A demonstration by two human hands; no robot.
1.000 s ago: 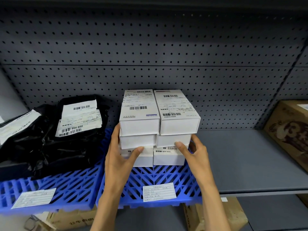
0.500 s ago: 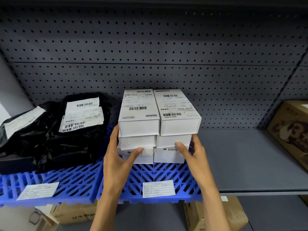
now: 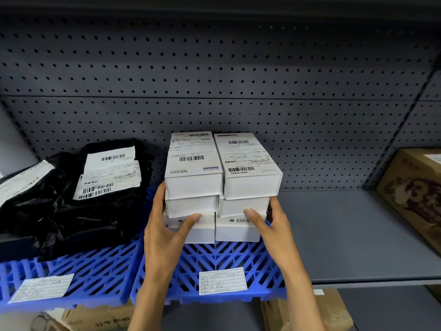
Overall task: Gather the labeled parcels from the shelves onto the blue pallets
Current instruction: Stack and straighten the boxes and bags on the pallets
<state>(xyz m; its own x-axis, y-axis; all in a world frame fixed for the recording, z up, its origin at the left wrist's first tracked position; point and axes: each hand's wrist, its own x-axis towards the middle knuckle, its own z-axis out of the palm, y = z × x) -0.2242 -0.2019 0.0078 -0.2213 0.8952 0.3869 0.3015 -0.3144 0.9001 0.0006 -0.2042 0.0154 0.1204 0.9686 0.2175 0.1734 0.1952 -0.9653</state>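
A stack of white labeled boxes [image 3: 222, 185], three tiers high and two abreast, sits on the right-hand blue pallet [image 3: 238, 259] on the shelf, its back toward the grey pegboard wall [image 3: 214, 68]. The top pair bear shipping labels and the words "POWER BANK", and each box runs its long axis front to back, away from the person. The left hand [image 3: 164, 230] grips the stack's left flank, thumb laid across the front of the lower left boxes and fingers reaching round the side; the right hand [image 3: 272, 225] mirrors it on the right flank, thumb on the front face near the seam between the middle and bottom tiers. Both hands are curled onto the boxes, so the stack lies directly between them, neither hand nearer than the other. Whether the bottom tier rests fully on the pallet or is just clear of it cannot be told. Any coming move appears to turn on that squeeze from both sides: the loose tiers could shear apart if the pressure is uneven. Left of the stack, black plastic mailers [image 3: 78, 192] with white labels lie heaped on a second blue pallet [image 3: 78, 278]. Right of the stack stretches bare grey shelf [image 3: 346, 235], with a brown carton [image 3: 415, 194] at its far edge.
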